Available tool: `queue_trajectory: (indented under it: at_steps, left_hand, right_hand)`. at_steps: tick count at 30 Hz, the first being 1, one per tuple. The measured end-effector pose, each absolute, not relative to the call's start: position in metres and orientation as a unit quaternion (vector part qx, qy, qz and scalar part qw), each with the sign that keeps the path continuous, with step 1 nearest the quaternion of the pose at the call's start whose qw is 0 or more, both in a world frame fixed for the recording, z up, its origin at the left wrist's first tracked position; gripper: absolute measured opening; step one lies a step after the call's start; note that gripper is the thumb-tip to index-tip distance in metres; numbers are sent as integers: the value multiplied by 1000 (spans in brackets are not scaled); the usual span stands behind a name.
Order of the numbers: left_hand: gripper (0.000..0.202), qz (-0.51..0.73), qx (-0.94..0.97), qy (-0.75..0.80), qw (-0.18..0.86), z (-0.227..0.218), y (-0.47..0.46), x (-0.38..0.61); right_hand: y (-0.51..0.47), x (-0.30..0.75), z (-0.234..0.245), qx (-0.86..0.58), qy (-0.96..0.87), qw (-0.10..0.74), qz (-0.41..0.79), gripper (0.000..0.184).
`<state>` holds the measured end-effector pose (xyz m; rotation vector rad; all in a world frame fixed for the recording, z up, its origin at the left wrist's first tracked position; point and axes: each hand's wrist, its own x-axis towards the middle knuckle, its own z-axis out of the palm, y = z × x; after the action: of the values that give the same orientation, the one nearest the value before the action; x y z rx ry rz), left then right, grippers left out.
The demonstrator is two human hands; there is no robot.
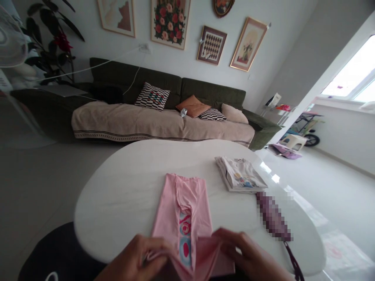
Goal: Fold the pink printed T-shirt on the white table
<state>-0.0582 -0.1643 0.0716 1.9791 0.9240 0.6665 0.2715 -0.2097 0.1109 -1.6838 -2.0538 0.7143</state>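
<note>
A pink garment (199,195), perhaps a T-shirt, lies on the white table (117,195) with its sides folded inward. Between the folds shows a strip of blue, white and red print. My left hand (143,253) pinches the near edge of the cloth on the left. On the right, my right hand (243,249) grips the same near edge, which is lifted off the table and sags between the two hands. Some fingertips are hidden by the cloth and blurred.
A stack of folded white shirts (241,175) sits on the table's right side, with a pixelated purple item (272,216) just nearer. A dark round seat (58,253) is at lower left. Behind the table stands a green sofa (164,80) with cushions.
</note>
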Motion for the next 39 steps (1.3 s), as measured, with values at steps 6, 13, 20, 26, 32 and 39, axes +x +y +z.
queue_trajectory:
  at_steps: [6,13,20,26,32,39]
  left_hand:
    - [43,397,517,442,616,92,-16,14]
    - [40,367,494,486,620,24,32,21]
    - [41,393,524,475,587,28,44,24]
    - [27,414,541,527,508,15,54,29]
    - [36,419,557,548,462,5,47,19]
    - [33,415,594,606,329,2,46,15]
  right_hand:
    - [-47,261,106,-617,-607,310,394,24]
    - [-2,265,25,-645,-573,349,366,18]
    - [-2,272,18,-650,-585,386,293,21]
    - [1,267,8,-717,-530,389,233,31]
    - [-7,271,9,-761,-494,370,200,35]
    - [-11,258,18,-808,-488,307,122,39]
